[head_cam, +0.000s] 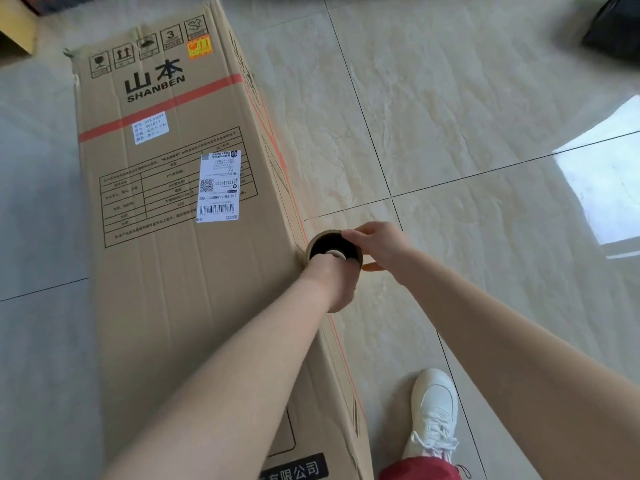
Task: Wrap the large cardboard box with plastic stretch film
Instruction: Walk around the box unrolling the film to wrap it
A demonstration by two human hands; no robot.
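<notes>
Tile floor (467,140): roll (311,245) in fingers (351,234), prob.

Both bare arms stretch forward and down, the left arm (221,368) from the lower left and the right arm (502,341) from the lower right, meeting at the wrists. The left hand (334,284), back uppermost, curls over the near edge of the film roll (312,243) into its open core. The right hand (375,242) grips the same end from the right, fingers (349,233) hooked on the rim, thumb below.
</notes>
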